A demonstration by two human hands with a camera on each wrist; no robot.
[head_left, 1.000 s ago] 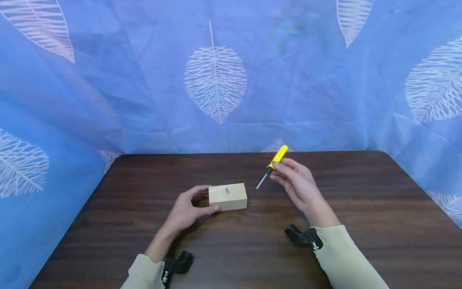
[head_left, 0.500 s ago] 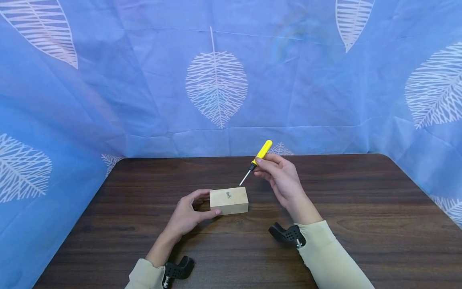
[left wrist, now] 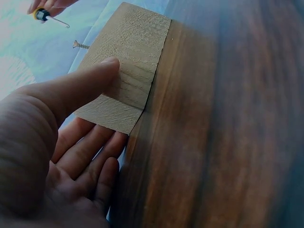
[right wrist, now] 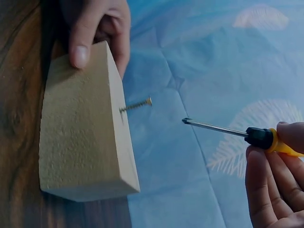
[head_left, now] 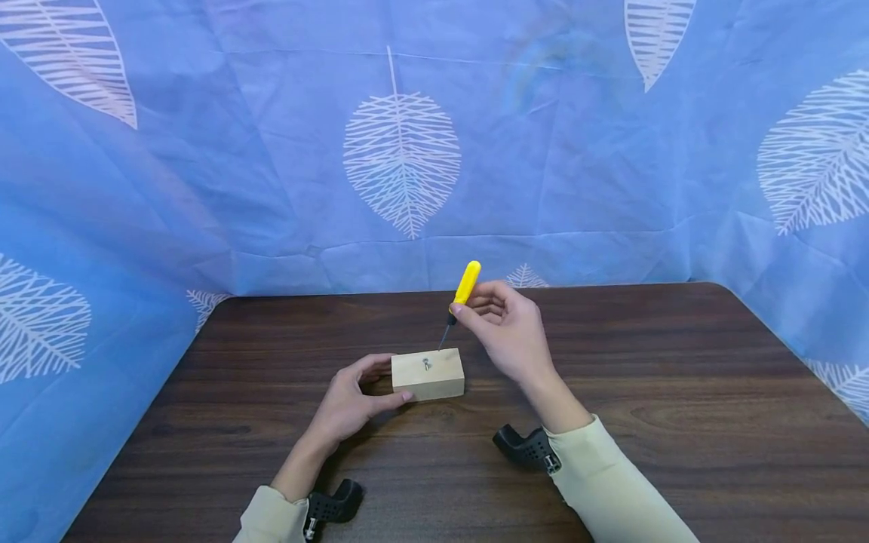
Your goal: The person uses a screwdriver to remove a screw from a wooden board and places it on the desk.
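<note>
A pale wooden block [head_left: 434, 389] rests on the table, with a screw [right wrist: 137, 105] standing partway out of its top face. My left hand [head_left: 349, 400] grips the block's left end, thumb on the near side and fingers behind. My right hand [head_left: 512, 332] pinches a screwdriver [head_left: 466, 283] with a yellow handle and black collar, its shaft slanting down toward the block. In the right wrist view the cross-shaped tip [right wrist: 186, 121] is a short gap away from the screw head. The left wrist view also shows the screw [left wrist: 80, 45] apart from the tip.
The dark wood table [head_left: 204, 422] has rounded far corners. Behind it hangs a blue cloth [head_left: 285, 151] with white leaf prints. A black camera mount [head_left: 526, 446] is on the right wrist, and another black mount [head_left: 336, 501] is on the left wrist.
My right hand has moved left with the screwdriver, from beside the block to over its far edge, and the screwdriver now stands more upright. The left hand and block stay in place.
</note>
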